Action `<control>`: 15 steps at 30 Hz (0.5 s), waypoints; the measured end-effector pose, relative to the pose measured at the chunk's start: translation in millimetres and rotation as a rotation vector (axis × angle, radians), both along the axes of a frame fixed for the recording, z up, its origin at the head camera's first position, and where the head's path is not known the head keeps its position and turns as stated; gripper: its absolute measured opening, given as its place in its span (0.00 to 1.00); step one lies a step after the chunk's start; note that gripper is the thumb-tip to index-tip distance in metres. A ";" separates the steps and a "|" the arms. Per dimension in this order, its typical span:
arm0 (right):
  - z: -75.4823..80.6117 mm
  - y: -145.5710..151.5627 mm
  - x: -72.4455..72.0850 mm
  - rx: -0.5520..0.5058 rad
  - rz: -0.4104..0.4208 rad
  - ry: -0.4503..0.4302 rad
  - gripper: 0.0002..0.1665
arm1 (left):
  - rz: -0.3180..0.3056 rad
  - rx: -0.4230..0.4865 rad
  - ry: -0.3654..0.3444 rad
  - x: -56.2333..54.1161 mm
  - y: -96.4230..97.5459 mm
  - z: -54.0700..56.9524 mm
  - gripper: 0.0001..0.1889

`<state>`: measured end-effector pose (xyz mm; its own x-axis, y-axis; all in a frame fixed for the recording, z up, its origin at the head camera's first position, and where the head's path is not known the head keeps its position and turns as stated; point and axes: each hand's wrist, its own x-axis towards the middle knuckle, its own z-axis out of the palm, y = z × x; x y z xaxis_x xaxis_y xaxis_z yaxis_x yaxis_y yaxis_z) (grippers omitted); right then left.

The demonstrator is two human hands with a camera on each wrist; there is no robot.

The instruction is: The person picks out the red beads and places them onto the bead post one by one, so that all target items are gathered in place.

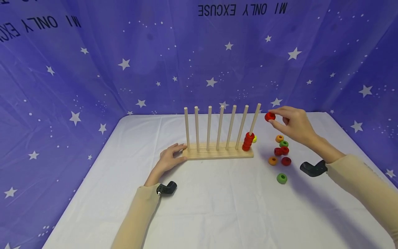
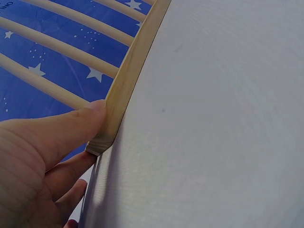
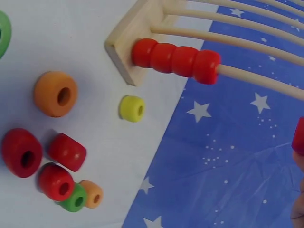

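Observation:
A wooden peg rack point(image 1: 217, 154) stands on the table with a row of several upright pegs. My left hand point(image 1: 170, 159) holds its left end, thumb against the edge of the base and a finger at the end face point(image 2: 97, 147). Several red beads point(image 3: 172, 59) are stacked on the rightmost peg, down at the base. Up in the air, right of that peg's tip, my right hand point(image 1: 293, 122) pinches a red bead point(image 1: 269, 117) between thumb and fingers. Only a sliver of this bead shows at the right wrist view's edge.
Loose beads lie right of the rack: red point(image 1: 286, 161), orange point(image 1: 273, 160) and green point(image 1: 282, 178) ones. Behind the rack's right end is a yellow bead point(image 3: 132, 108). A white cloth covers the table point(image 1: 211, 207); a purple star-patterned curtain point(image 1: 174, 62) hangs behind it.

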<state>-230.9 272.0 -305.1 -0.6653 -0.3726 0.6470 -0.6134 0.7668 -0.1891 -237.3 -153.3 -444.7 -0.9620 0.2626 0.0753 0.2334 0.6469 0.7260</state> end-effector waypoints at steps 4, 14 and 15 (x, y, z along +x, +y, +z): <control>6.2 -2.2 -0.5 -0.033 0.027 0.037 0.20 | -0.003 0.007 0.003 0.8 0.3 2.0 0.26; 15.1 -11.0 -0.4 -0.079 0.055 0.083 0.20 | 0.005 0.007 -0.016 2.1 0.9 3.3 0.27; 16.4 -12.0 -0.4 -0.087 0.056 0.088 0.20 | 0.005 0.007 -0.016 2.2 1.1 3.5 0.27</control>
<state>-231.3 260.0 -288.7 -0.5845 -0.3476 0.7332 -0.6717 0.7143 -0.1968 -235.1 -152.2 -441.2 -0.9644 0.2572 0.0617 0.2185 0.6432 0.7338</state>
